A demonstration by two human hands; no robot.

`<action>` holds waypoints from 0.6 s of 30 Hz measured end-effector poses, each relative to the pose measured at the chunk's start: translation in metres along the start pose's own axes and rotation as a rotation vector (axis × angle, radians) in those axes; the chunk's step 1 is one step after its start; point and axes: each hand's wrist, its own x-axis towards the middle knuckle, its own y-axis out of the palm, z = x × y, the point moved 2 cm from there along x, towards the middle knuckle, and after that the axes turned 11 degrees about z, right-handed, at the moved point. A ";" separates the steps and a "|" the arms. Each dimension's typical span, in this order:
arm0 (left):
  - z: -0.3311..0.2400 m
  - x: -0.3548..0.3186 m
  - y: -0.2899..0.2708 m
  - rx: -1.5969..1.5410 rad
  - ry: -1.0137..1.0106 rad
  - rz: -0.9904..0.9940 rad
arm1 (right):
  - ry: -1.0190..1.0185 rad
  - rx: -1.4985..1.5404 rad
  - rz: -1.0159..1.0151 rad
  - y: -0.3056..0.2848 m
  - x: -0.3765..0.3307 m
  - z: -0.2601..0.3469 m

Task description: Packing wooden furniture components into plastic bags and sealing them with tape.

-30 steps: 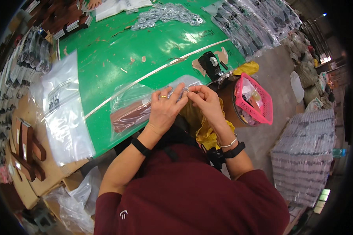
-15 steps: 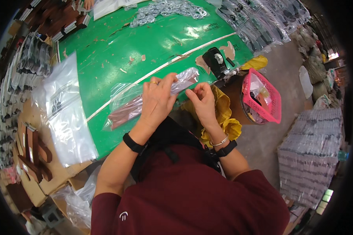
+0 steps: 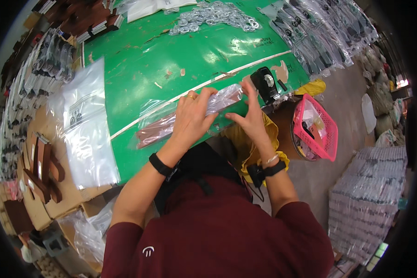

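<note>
On the green tabletop (image 3: 143, 69) lies a long, flat reddish-brown piece in a clear plastic bag (image 3: 157, 131), set at a slant with its right end farther from me. My left hand (image 3: 190, 118) is closed over the middle of this package, fingers curled on the plastic and partly hiding it. At the package's right end is my right hand (image 3: 254, 118), thumb and fingers spread apart, with the fingertips at the plastic's edge. A black tape dispenser (image 3: 264, 85) stands just beyond the right hand.
Flat clear bags (image 3: 90, 139) lie at the table's left. Metal rings (image 3: 213, 18) are heaped at the back, near bagged packs (image 3: 306, 34). A pink basket (image 3: 331, 139) sits right, beside a yellow sack (image 3: 273, 127). Brown pieces (image 3: 42, 162) lie on cardboard at left.
My right hand has opened from a pinch and moved up to the package's right end. The left hand stays on the package. The whole view has shifted slightly.
</note>
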 end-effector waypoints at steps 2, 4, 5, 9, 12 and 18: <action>-0.002 -0.004 -0.003 0.011 0.047 -0.027 | 0.038 0.118 0.135 -0.005 0.006 -0.003; -0.008 -0.002 -0.013 -0.009 0.158 0.051 | 0.059 0.240 0.282 -0.008 0.014 0.001; -0.009 -0.003 -0.022 0.000 0.147 0.036 | -0.003 0.242 0.214 -0.016 0.011 0.009; -0.020 -0.029 -0.064 0.283 0.371 -0.070 | -0.433 -0.033 0.073 -0.028 0.006 0.074; 0.014 -0.073 -0.086 0.532 0.352 -0.079 | -0.727 -0.155 0.347 0.004 -0.020 0.111; 0.088 -0.152 -0.117 0.655 -0.016 0.154 | -0.432 -0.072 0.476 0.039 -0.030 0.068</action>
